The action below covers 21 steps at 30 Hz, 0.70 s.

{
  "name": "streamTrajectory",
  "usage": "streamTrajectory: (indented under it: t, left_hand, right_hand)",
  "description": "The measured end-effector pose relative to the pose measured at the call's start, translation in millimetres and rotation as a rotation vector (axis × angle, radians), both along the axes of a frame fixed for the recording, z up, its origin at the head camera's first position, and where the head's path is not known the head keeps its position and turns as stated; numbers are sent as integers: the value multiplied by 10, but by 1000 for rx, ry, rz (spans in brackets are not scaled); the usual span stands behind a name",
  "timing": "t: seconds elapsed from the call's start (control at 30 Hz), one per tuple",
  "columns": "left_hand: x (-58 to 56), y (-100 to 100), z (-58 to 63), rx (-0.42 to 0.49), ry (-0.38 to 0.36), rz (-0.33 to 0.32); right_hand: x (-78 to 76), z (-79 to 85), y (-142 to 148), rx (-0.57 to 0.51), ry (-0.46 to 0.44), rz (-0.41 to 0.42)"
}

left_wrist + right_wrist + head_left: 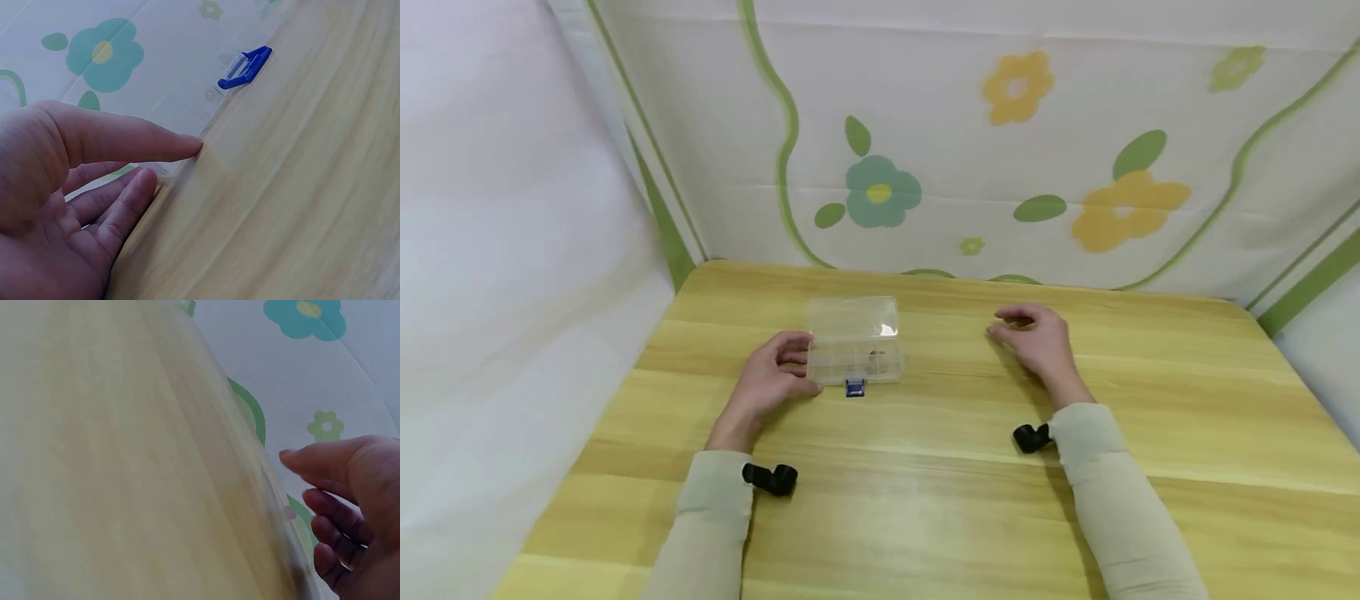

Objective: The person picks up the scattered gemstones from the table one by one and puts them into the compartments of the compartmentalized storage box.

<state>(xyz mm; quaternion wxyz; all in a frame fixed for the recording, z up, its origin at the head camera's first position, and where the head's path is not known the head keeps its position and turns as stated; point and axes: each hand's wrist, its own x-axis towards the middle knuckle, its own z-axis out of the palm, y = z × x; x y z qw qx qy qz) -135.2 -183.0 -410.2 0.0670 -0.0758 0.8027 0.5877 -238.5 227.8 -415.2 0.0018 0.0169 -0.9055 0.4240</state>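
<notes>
A clear plastic compartment box (833, 363) stands on the table with its lid (853, 317) raised at the back. Its blue latch (250, 67) juts from the front edge. Small brownish things (877, 361) lie in a compartment on the right side. My left hand (767, 379) holds the box's left end, thumb at the front corner and the other fingers along the side. To the right of the box and apart from it is my right hand (1036, 340), fingers loosely bent, nothing seen between thumb and fingertips in the right wrist view.
The box is on a wood-grain table (910, 500). A white cloth with printed flowers (925, 108) hangs behind the table's far edge, and white cloth (512, 250) hangs at the left. Each wrist carries a small black camera (772, 479).
</notes>
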Motion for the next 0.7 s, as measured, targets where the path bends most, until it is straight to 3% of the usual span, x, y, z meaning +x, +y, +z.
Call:
streamTrajectory:
  t: [0.2, 0.7]
  left_hand:
    - [-35, 191, -4, 22, 19, -2]
    - [-37, 253, 4, 21, 25, 9]
  right_hand:
    - [56, 42, 252, 78, 20, -33]
    - [64, -28, 405, 128, 19, -109]
